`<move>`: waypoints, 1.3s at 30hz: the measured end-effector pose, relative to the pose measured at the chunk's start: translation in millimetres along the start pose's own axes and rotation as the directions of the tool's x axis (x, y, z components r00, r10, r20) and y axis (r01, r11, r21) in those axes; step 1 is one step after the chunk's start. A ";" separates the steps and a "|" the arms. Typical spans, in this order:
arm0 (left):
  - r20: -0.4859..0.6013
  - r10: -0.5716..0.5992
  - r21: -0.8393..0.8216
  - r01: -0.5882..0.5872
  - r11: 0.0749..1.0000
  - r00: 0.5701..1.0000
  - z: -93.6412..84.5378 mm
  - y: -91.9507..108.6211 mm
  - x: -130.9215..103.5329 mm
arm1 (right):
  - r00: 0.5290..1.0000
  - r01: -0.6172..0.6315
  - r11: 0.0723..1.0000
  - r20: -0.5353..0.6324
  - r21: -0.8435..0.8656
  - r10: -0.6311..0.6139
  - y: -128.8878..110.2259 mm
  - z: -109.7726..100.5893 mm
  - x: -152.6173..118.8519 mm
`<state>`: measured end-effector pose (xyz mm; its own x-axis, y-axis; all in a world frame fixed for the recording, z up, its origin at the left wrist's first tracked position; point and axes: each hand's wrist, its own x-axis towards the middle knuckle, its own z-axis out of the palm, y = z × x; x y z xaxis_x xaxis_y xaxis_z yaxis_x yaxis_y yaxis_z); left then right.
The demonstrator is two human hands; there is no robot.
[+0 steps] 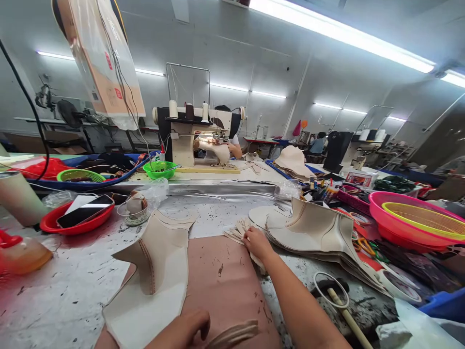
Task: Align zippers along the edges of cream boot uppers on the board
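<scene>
My right hand [257, 243] reaches forward, its fingers pinched on a small fanned pile of cream strips [238, 230]. My left hand [191, 325] is low in the view, fingers loosely bent with a gap between them, beside a few narrow beige strips [236, 334]. Left of centre lies a cream leather shoe-upper piece [165, 271] with a brown stitched seam, partly folded up. Under it is a brown pad [221, 276]. A stack of similar cream upper pieces [316, 232] sits just right of my right hand.
A white ring [331, 290] and a wooden-handled tool [348, 317] lie on a dark block at lower right. On the left, a red bowl [78, 218] holds a phone. A sewing machine [185, 145] stands beyond, a person behind it. Pink basins [410, 228] crowd the right.
</scene>
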<state>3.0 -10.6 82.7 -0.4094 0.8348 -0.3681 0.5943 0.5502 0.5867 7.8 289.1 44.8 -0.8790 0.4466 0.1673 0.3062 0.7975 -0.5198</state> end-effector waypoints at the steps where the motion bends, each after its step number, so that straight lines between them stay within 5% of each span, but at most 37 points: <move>1: -0.004 -0.003 -0.009 0.003 1.000 1.000 -1.2 0.8 2.4 | 1.000 0.000 0.999 0.013 -0.038 0.001 0.8 0.2 0.4; 7: 0.076 -0.053 -0.098 0.060 0.993 0.996 -2.9 -2.7 15.3 | 0.995 -0.073 0.982 0.059 -0.172 0.084 19.9 -4.6 1.1; 11: 0.115 -0.102 -0.101 0.114 0.988 0.988 -0.4 -6.0 20.2 | 0.985 -0.170 0.960 -0.076 -0.224 0.157 38.3 -11.8 -9.7; 14: 0.093 -0.110 -0.064 0.116 0.991 0.990 2.1 -7.6 24.3 | 0.975 -0.166 0.949 -0.191 -0.268 0.117 47.6 -14.5 -22.9; 17: 0.076 -0.097 -0.026 0.099 0.995 0.992 3.3 -7.6 27.0 | 0.984 -0.046 0.955 -0.177 -0.292 -0.006 49.1 -16.5 -35.0; 20: 0.060 -0.094 0.003 0.094 0.996 0.994 3.5 -6.1 26.6 | 0.980 0.070 0.956 -0.159 -0.285 -0.119 33.8 -18.3 -52.5; 24: 0.037 -0.102 0.033 0.101 0.994 0.994 5.6 -4.9 25.0 | 0.935 0.311 0.923 -0.102 -0.225 -0.340 -20.2 -3.5 -105.5; 27: 0.011 -0.100 0.059 0.099 0.993 0.995 5.5 -6.7 24.0 | 0.786 0.616 0.787 0.114 -0.049 -0.608 -62.8 24.7 -157.1; 29: -0.023 -0.110 0.088 0.112 0.990 0.994 0.9 -10.1 20.8 | 0.732 0.678 0.735 0.084 0.003 -0.676 -79.2 44.1 -182.4; 35: -0.219 -0.206 0.187 0.248 0.951 0.954 -27.2 -24.4 -8.5 | 0.769 0.633 0.771 -0.056 -0.071 -0.636 -83.3 71.0 -200.9; 39: -0.242 -0.153 0.220 0.208 0.953 0.958 -16.7 -20.3 -20.5 | 0.793 0.590 0.801 -0.113 -0.096 -0.598 -82.7 67.5 -202.4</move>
<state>-12.2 -39.2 90.3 -0.6507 0.7104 -0.2682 0.6334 0.7026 0.3242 135.7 105.4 -2.6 -0.8392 -0.0766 0.5384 -0.2383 0.9418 -0.2373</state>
